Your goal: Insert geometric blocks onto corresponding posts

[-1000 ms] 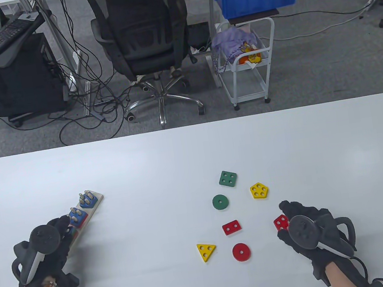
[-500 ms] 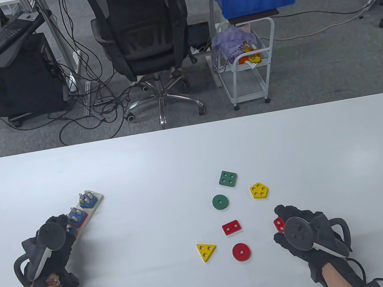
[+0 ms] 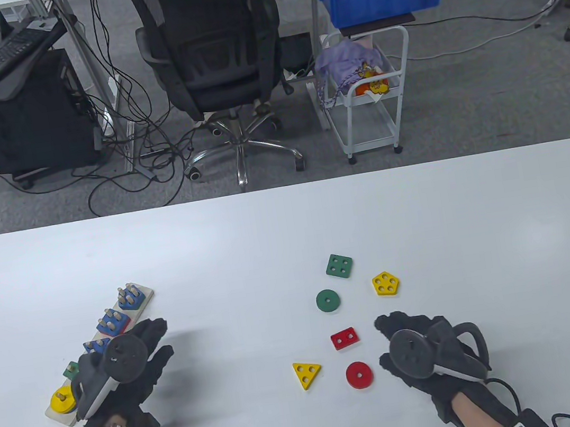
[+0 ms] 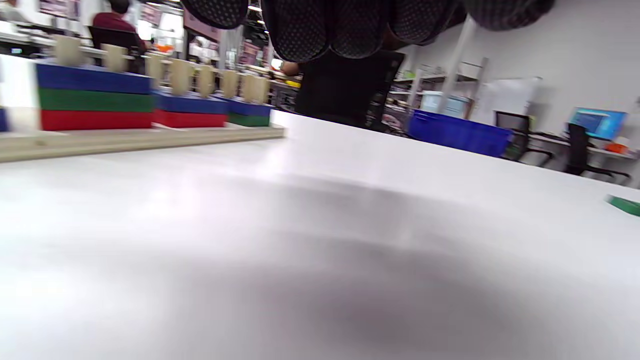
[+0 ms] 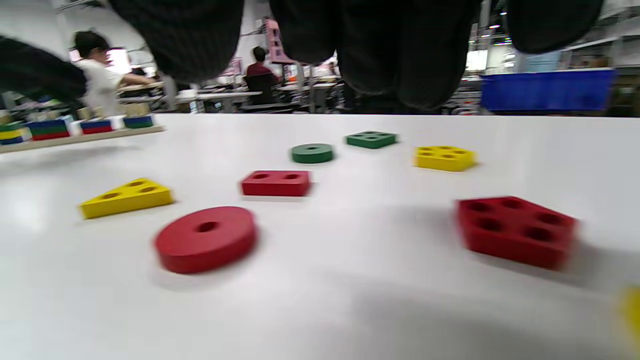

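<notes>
Right hand: fingers loosely spread, holding nothing, above red pentagon block lying on table. Left hand: fingers relaxed, empty, beside peg board. Other blocks lay loose mid-table.

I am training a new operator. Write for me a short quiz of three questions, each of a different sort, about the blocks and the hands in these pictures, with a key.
1. True or false: the right hand is holding the red round block.
2. Multiple choice: which loose block lies nearest the far edge of the table? A) yellow triangle block B) green square block C) red round block
3. Fill in: the left hand is beside the wooden peg ____.

Key:
1. False. The red round block lies free on the table, apart from the hand.
2. B, the green square block; the yellow triangle block is much nearer the person.
3. board
</notes>
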